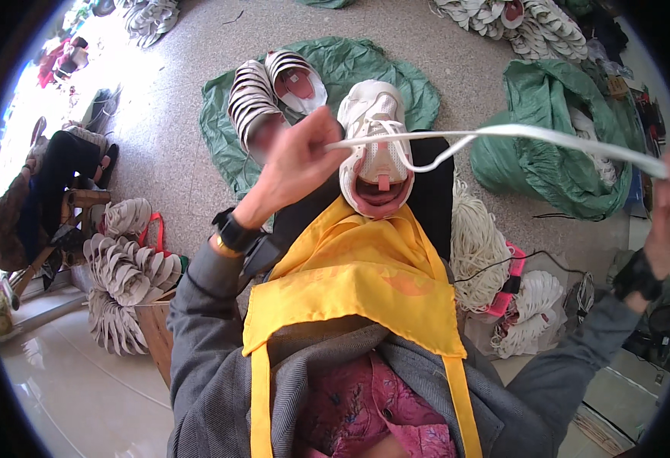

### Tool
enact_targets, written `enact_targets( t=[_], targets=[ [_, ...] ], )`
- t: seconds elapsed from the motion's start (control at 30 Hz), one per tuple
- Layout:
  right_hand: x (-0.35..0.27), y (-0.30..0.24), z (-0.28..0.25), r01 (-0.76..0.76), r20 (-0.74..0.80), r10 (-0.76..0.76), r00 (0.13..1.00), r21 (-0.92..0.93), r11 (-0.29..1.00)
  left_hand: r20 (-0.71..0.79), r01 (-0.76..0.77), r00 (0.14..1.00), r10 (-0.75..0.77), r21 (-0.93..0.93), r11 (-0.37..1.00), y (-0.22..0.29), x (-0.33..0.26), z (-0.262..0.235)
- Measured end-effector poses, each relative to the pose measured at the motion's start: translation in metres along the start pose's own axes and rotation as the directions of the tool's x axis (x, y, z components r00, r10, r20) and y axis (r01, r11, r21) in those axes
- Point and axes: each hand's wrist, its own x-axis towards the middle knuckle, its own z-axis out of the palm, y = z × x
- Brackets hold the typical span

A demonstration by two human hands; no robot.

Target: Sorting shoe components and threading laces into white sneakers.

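Observation:
A white and pink sneaker (375, 164) rests on my lap, its toe pointing away and its pink-lined opening toward me. A white shoelace (533, 133) runs through its upper eyelets and stretches far out to the right. At the shoe's left side my left hand (297, 160) is closed, with a lace pinched between thumb and fingers. My right hand (668, 202), raised at the far right and somewhat blurred, is closed around the lace's other stretch. Below the shoe a yellow apron (350, 294) covers my front.
Stacked shoe uppers (255, 103) lie on a green sack (405, 72) ahead. An open green bag (514, 164) holds more uppers at right. A bundle of white laces (476, 237) hangs near a pink basket (512, 278). A seated person (72, 164) is at left, near piled uppers (121, 267).

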Motion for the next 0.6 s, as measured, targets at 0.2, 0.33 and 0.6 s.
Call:
enact_targets(
  t=[0.2, 0.33, 0.6],
  targets=[
    [-0.104, 0.046, 0.085, -0.671, 0.804, 0.473, 0.360, -0.129, 0.731, -0.147, 0.328, 0.909, -0.389, -0.321, 0.888, -0.023, -0.060, -0.044],
    [-0.156, 0.009, 0.173, -0.708, 0.883, 0.278, 0.379, 0.084, 0.701, -0.315, 0.338, 0.809, -0.496, -0.440, 0.832, -0.056, -0.099, -0.088],
    [-0.172, -0.016, 0.274, -0.228, 0.661, -0.033, 0.750, 0.305, 0.925, -0.323, 0.522, 0.848, -0.421, 0.364, 0.771, -0.092, -0.146, -0.131]
  ],
)
